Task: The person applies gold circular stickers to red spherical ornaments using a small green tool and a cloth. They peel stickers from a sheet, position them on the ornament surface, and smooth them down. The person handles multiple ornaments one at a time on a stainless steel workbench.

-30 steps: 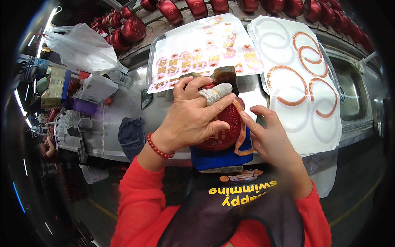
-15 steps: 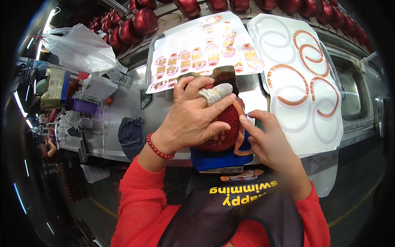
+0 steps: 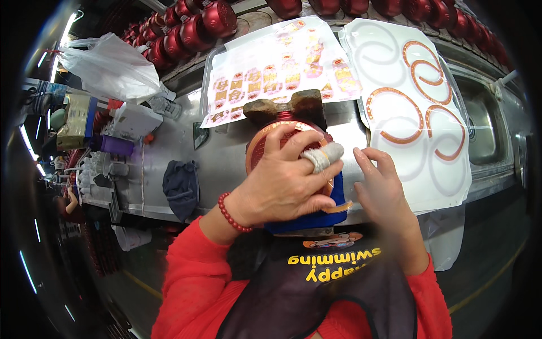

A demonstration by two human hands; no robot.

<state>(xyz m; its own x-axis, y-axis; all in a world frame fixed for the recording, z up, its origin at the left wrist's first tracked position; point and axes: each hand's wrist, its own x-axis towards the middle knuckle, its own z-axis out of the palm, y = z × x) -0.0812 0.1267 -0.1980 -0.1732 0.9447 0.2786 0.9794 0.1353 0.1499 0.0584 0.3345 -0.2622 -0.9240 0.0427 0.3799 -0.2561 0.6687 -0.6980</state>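
A round, shiny dark red bottle lies with its neck pointing away from me, the neck between two worn dark brackets. Blue padding is under its body. A curved orange decal strip runs round the rim of the bottle's face; its near end sticks out loose at the lower right. My left hand lies over the face with spread fingers, covering much of it. One finger wears a whitish cloth wrap. Right of the bottle, my right hand hovers, empty, thumb and forefinger apart.
Beyond the bottle lies a sheet of small gold and pink decals. To the right, a white sheet carries orange curved strips, beside a metal sink. A dark cloth lies left. Red bottles line the back.
My left hand has slid nearer and to the right over the bottle's face. My right hand has come away from the strip. The red bottles at the back have shifted right.
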